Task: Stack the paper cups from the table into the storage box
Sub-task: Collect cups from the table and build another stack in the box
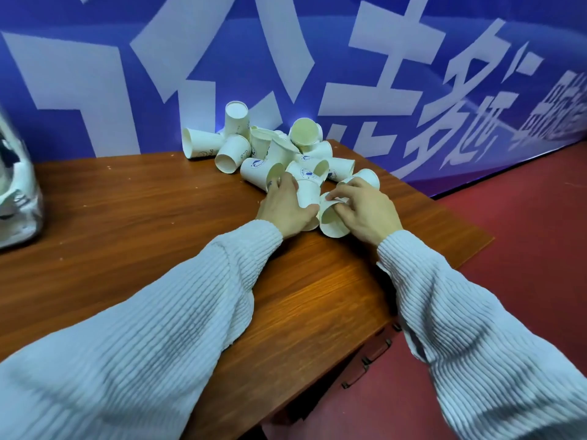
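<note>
Left hand point(287, 206) is wrapped around a cup point(307, 193), fingers curled on its side. Right hand point(365, 211) pinches the rim of another cup point(330, 219) that's lying with its mouth facing the camera, touching the first one. Both sit at the near edge of the pile point(276, 147) of cups, tumbled every which way on the table point(127, 217) against the blue wall point(95, 74). Something clear and shiny point(16, 185) sits at the far left; can't tell if it's the box.

I see white paper cups point(233, 154) with small blue logos on a reddish-brown wood-grain tabletop point(127, 201), pale ribbed sleeves point(178, 312), a dark red floor point(524, 249), and a blue banner point(222, 42) with white lettering.
</note>
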A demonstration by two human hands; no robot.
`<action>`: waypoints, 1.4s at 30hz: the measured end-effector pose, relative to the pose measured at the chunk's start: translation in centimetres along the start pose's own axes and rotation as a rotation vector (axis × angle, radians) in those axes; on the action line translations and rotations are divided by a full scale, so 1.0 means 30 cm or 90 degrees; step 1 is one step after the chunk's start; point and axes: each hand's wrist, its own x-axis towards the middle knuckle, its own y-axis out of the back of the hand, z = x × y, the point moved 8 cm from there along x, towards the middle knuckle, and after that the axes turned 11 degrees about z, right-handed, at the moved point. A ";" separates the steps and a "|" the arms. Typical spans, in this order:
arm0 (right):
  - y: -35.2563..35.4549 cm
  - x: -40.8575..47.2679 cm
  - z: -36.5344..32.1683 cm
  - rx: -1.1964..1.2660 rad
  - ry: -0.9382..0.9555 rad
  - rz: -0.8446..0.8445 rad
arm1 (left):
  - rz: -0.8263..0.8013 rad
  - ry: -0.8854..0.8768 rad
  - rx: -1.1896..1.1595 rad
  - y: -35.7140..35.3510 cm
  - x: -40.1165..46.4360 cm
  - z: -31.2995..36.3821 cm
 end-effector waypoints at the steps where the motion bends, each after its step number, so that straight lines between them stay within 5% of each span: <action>1: 0.008 0.005 -0.005 0.002 0.000 0.017 | -0.005 0.014 -0.032 0.010 0.001 -0.009; 8: 0.066 0.040 -0.089 0.075 -0.053 0.074 | -0.052 0.063 -0.144 0.132 -0.066 -0.026; 11: 0.084 0.074 -0.162 0.188 -0.078 0.102 | 0.075 0.058 -0.221 0.282 -0.083 -0.052; 16: 0.069 0.132 -0.393 0.276 -0.074 0.085 | 0.236 -0.025 -0.138 0.568 -0.132 -0.101; 27: -0.001 0.219 -1.104 0.471 0.091 0.062 | 0.673 -0.040 -0.091 1.218 -0.452 -0.397; 34: -0.085 0.315 -1.477 0.453 0.144 -0.009 | 0.728 0.028 -0.094 1.387 -0.525 -0.560; 42: -0.257 0.274 -1.597 0.245 0.213 -0.152 | 0.725 0.037 -0.071 1.434 -0.513 -0.615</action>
